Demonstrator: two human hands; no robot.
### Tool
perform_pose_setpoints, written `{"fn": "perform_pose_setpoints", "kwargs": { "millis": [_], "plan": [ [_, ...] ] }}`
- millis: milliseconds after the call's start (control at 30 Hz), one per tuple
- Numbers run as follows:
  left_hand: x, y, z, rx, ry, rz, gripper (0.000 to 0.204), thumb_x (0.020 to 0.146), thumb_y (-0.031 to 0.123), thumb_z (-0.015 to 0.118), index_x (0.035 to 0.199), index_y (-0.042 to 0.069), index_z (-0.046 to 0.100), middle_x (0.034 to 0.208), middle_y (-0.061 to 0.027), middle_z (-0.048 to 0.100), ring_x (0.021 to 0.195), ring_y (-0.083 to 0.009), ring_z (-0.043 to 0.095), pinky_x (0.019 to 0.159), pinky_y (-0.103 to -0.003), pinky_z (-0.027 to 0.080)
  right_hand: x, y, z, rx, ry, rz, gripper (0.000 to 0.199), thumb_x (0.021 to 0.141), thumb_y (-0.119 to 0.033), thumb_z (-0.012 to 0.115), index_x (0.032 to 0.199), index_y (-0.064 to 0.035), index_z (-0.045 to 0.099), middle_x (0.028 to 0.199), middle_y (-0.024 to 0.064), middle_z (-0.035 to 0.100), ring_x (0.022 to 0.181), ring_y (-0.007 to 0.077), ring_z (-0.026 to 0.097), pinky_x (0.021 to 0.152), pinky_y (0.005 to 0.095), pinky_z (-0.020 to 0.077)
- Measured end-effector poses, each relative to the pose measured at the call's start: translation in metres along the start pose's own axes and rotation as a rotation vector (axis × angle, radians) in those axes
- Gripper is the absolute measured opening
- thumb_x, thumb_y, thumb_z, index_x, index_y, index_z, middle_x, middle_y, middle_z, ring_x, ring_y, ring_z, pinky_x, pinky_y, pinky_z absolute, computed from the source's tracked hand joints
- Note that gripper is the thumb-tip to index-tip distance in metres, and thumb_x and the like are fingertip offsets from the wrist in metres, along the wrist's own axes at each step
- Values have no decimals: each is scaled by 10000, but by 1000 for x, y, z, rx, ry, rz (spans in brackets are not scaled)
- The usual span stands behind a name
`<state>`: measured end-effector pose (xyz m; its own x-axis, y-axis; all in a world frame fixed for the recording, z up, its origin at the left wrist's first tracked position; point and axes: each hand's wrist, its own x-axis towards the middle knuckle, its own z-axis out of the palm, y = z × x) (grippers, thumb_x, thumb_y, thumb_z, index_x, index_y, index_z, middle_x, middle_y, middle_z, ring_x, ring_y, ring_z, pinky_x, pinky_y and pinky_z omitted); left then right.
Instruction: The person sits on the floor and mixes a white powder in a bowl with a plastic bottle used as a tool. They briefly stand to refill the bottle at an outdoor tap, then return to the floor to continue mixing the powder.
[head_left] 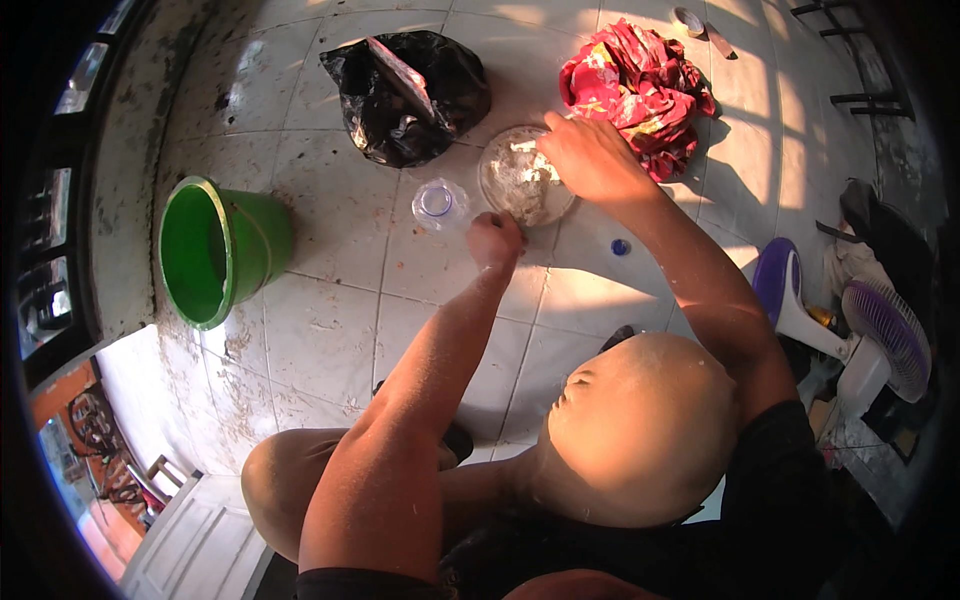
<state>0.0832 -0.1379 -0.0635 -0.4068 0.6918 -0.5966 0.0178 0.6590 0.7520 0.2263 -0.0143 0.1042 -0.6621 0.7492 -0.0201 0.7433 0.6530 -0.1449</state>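
Tiled floor (325, 330) carries, right of the green bucket (255, 240), a round clear dish (484, 178), probably light and stiff, best held by its rim, where left hand (495, 242) and right hand (588, 152) curl their fingers, pinching what I cannot tell.

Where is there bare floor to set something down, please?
Tiles lie bare between the green bucket and black plastic bag, and between bucket and left forearm. The clear round dish is crowded by left hand, right hand and red patterned cloth.
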Motion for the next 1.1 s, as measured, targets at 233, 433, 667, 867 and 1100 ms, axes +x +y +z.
{"fn": "perform_pose_setpoints", "kwargs": {
  "millis": [233,433,667,867,1100],
  "plan": [
    [-2,7,-1,4,4,-15,348,1000,219,610,829,-72,693,676,-176,733,543,-273,739,506,-389,611,10,-16,26,-17,26,-46,148,907,-124,612,835,-29,701,1016,200,649,933,384,690,784,525,554],
    [-5,19,-9,-19,-99,-107,289,1007,192,635,947,-86,688,815,-163,748,678,-264,782,556,-396,667,-28,-22,25,-112,-16,-140,192,933,-171,640,1053,-90,766,1074,93,624,996,289,680,756,409,572],
    [-1,8,-8,-46,-54,-62,356,1004,215,609,871,-102,699,713,-175,738,563,-261,742,495,-386,619,-60,11,10,328,78,217,315,940,-148,675,1234,-63,751,1167,143,716,1077,331,713,915,455,583],
    [-11,13,-7,-195,-217,-222,329,1024,226,638,1017,-99,692,946,-180,753,780,-289,789,636,-412,673,-116,53,33,605,250,390,336,932,-127,735,1252,-26,747,1208,166,772,1130,258,747,977,360,570],
    [-26,16,8,-177,-350,-258,422,1068,311,612,1026,-102,692,943,-175,759,786,-294,790,651,-413,665,-193,8,61,977,192,861,294,964,-92,730,1247,-13,756,1106,109,787,964,119,705,844,285,563]
  ]
}}
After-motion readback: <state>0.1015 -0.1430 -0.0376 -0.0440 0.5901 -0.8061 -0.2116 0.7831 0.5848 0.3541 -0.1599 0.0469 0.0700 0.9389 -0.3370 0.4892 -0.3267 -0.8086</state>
